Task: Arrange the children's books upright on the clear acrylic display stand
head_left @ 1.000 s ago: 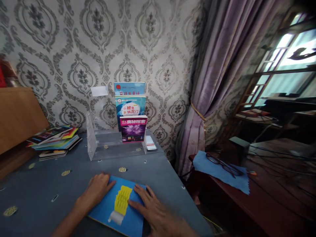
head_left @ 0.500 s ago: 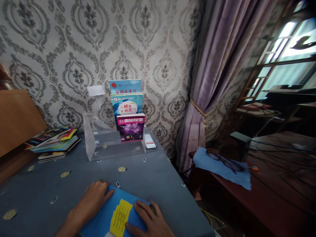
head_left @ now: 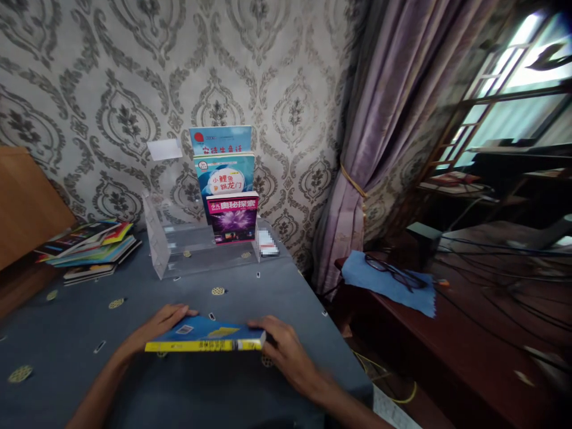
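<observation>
Between my two hands is a blue book (head_left: 196, 330) with a yellow spine facing me, held nearly level above the table. My left hand (head_left: 167, 322) grips its left far side, and my right hand (head_left: 281, 342) is closed around its right end. Farther back stands a clear acrylic rack (head_left: 156, 241). Three books stand in its right part, one behind another: a purple and pink book (head_left: 233, 220) in front, a blue-green book (head_left: 226, 176) behind it, and a light blue book (head_left: 221, 138) at the back.
Several books and booklets lie in a loose pile (head_left: 92, 250) at the left, near a wooden panel (head_left: 31, 205). Behind the rack's right end lies a small flat object (head_left: 269, 243), blurred out. To the right, glasses (head_left: 395, 272) rest on a blue cloth (head_left: 357, 274) on a dark red desk (head_left: 402, 339) with cables.
The blue book has been lifted and tilted, so its yellow spine now faces me instead of its cover. Both hands have moved up with it. The view has shifted slightly.
</observation>
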Demonstrator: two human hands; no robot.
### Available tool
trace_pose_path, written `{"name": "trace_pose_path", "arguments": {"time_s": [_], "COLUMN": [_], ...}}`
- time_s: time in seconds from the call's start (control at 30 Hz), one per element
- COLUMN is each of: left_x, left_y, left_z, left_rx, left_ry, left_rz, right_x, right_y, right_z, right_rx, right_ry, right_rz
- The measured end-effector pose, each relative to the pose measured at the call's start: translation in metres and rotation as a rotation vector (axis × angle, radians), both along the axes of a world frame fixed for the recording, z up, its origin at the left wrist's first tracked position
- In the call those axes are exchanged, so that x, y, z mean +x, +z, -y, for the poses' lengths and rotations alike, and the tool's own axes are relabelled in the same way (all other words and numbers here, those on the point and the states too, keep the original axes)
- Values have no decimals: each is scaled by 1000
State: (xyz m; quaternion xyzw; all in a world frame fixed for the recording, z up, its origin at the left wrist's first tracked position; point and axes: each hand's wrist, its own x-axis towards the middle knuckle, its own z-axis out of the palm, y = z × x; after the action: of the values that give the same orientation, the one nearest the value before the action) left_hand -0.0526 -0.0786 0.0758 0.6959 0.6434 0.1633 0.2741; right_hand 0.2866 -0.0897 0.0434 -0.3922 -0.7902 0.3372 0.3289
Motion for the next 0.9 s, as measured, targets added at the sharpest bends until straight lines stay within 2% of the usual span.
{"name": "trace_pose_path", "arguments": {"time_s": [0.1,0.17,0.3,0.37,0.53,0.7,0.8,0.9], "left_x": [-6,-9,-9,-5,10,26,39,55], "left_y": [-12,-17,-17,-13,-2,-2,-1,8], "left_z": [-2,-3,-4,-4,-1,14,28,38], "left_rx": [-114,-170,-222,-251,-332,-483,-614,-735], "left_ry": [43,41,-29,-68,-42,-51,-129,-276], "left_rz": [214,340,487,489,419,456,508,532], "right_x": [-4,-7,-9,-9,-8,-5,-2,0], "right_y": [-1,-3,-7,-10,-16,-19,-15,-6], "right_z": [-14,-22,-38,-45,-58,-77,-99,-126], "right_rx": [-124,-191,-297,-343,-380,-354,-419,-504], "right_ry": [-60,-33,-6,-21,-51,-109,-54,84], "right_rz": [-119,-247,-403,-405,-354,-323,-270,-152]}}
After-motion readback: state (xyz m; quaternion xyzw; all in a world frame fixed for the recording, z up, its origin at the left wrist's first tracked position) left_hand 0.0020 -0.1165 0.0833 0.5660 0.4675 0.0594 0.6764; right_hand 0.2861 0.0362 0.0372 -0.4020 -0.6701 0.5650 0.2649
